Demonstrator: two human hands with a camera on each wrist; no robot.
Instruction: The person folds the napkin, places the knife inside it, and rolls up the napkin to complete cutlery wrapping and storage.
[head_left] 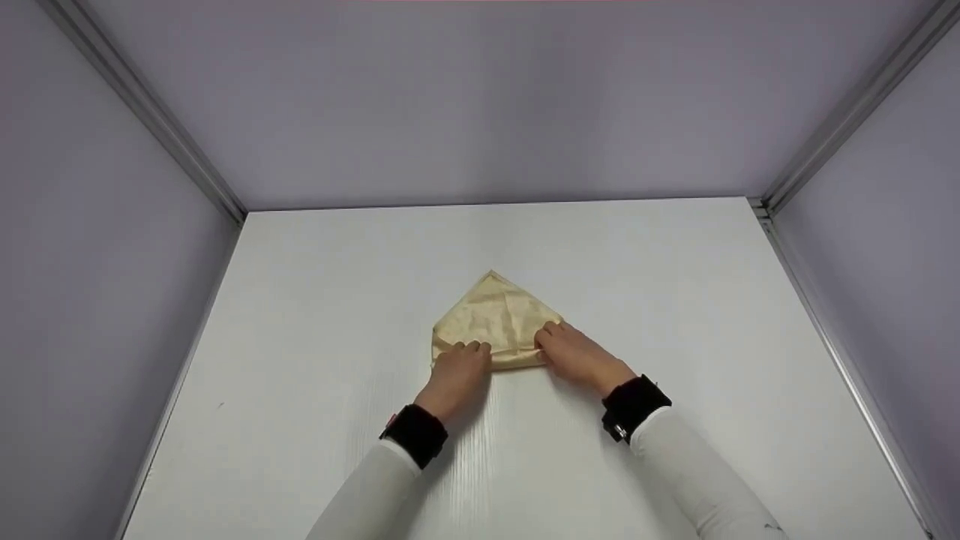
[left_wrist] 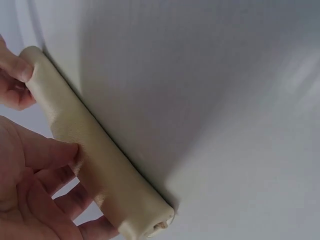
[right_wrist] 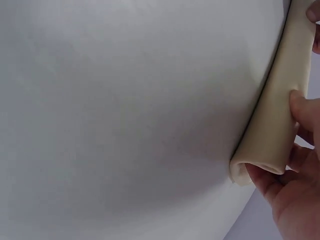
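Both hands' fingers curl round the cloth's rolled near edge.

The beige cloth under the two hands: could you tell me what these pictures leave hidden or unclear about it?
- Head view: the left hand and right hand cover the near rolled edge of the beige cloth; the fingertips' grip is hidden.
- Left wrist view: the roll is cut off by the bottom edge; its open end is too blurred to count layers.
- Right wrist view: the roll runs off the top edge; the rest is out of frame.
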